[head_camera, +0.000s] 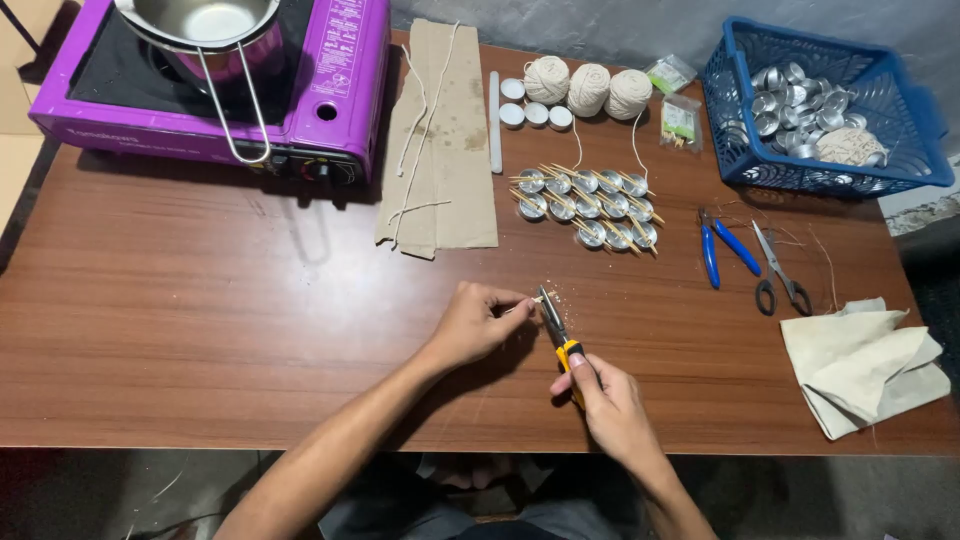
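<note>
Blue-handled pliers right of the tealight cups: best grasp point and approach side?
Grip the blue-handled pliers across both blue handles, roughly mid-length, coming from above. They lie flat on the table, handles splayed toward the near edge and jaws pointing away. The scissors lie close on the right, so the left side, toward the cups, looks roomier for fingers.

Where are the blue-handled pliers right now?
The blue-handled pliers lie on the table's right side, just left of the scissors, below the blue basket.
</note>
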